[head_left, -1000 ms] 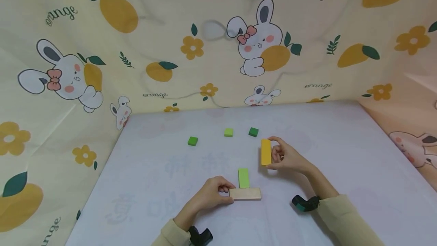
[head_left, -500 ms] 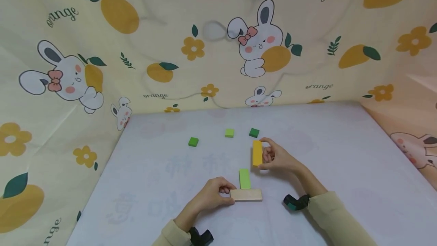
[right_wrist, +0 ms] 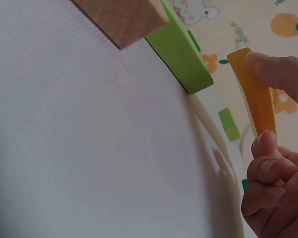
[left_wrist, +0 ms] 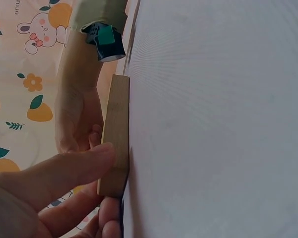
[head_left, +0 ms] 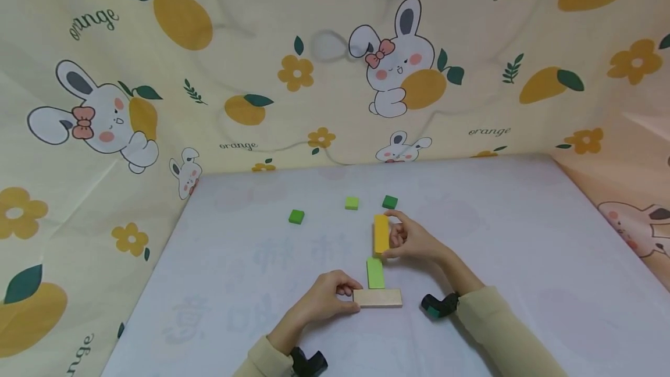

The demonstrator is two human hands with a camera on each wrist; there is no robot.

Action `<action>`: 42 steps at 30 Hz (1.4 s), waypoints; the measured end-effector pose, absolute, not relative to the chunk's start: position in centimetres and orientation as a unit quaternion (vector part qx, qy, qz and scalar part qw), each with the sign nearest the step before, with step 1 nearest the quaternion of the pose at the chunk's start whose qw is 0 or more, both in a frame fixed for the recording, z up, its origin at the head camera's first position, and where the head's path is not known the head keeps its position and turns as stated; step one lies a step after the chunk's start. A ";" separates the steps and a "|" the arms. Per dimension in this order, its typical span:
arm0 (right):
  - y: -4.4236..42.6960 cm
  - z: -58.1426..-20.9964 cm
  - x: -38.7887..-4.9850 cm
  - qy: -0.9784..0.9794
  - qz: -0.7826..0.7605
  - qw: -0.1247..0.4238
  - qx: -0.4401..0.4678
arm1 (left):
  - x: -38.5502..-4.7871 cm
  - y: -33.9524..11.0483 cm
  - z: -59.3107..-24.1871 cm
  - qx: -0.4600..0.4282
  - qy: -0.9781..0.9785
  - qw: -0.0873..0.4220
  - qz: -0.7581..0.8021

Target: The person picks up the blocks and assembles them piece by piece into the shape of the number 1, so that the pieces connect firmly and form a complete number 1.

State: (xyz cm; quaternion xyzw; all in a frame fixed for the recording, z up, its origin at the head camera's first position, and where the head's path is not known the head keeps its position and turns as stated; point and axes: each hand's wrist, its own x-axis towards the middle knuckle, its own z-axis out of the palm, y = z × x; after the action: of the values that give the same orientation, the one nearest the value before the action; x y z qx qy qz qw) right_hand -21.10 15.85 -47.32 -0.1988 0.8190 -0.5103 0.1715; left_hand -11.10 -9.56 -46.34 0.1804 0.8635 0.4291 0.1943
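A plain wooden block (head_left: 379, 298) lies crosswise on the white table, and my left hand (head_left: 325, 298) pinches its left end between thumb and fingers. Behind the wooden block, a light green block (head_left: 375, 273) extends away from it, end on. My right hand (head_left: 416, 240) holds a yellow block (head_left: 381, 235) by its two ends, thumb at the near end and a finger at the far end. In the right wrist view the yellow block (right_wrist: 256, 94) is raised off the table, beyond the light green block (right_wrist: 181, 57). The left wrist view shows the wooden block (left_wrist: 115, 134) at the left thumb.
Toward the back of the white table (head_left: 225, 260) lie three small blocks: a green one (head_left: 296, 217), a light green one (head_left: 352, 203) and a dark green one (head_left: 389, 202). The dark green one is close behind the right hand. A patterned cloth (head_left: 314, 103) stands behind.
My right hand has carried the yellow block leftward, from right of the light green block to just behind its far end. My left hand stays on the wooden block.
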 end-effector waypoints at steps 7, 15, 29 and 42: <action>15.0 -47.6 -21.5 0.824 -0.496 0.171 -0.212 | -11.1 -9.6 -46.3 0.193 0.862 0.186 0.430; 14.5 -47.8 -21.9 0.829 -0.483 0.171 -0.223 | -11.2 -9.6 -46.2 0.193 0.860 0.187 0.435; 14.2 -47.9 -22.1 0.831 -0.474 0.185 -0.224 | -11.1 -9.5 -46.2 0.192 0.862 0.183 0.432; 14.3 -47.8 -22.1 0.837 -0.455 0.209 -0.221 | -10.9 -9.5 -46.4 0.187 0.864 0.183 0.431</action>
State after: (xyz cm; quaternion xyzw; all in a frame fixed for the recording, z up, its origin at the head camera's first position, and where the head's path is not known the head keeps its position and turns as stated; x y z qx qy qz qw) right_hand -22.10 14.25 -47.76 -0.2205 0.8370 -0.4552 0.2087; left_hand -10.94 -9.52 -46.36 0.1871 0.8636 0.4307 0.1833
